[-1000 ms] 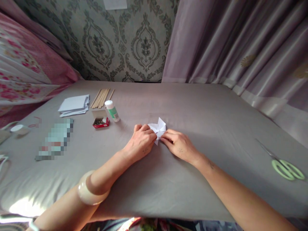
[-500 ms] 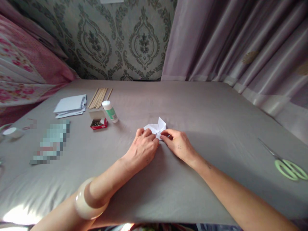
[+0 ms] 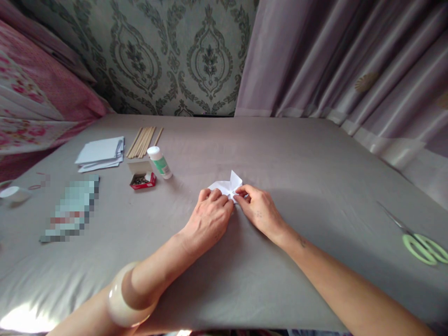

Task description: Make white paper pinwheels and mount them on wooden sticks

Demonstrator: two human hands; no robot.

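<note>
A small piece of folded white paper lies on the cloth-covered surface in front of me, one pointed flap standing up. My left hand is closed over its near left side, fingers curled and pressing on it. At the right side of the paper, my right hand pinches an edge between thumb and forefinger. The fingers hide the near part of the paper. A pale bangle circles my left forearm.
To the left stand a glue bottle and an open red box of small metal pieces. Behind them are wooden sticks and stacked white paper. A blurred-out packet lies nearer. Green-handled scissors rest at far right.
My hands stay on the paper with barely any movement; both have shifted very slightly to the right. The view has tilted a little.
</note>
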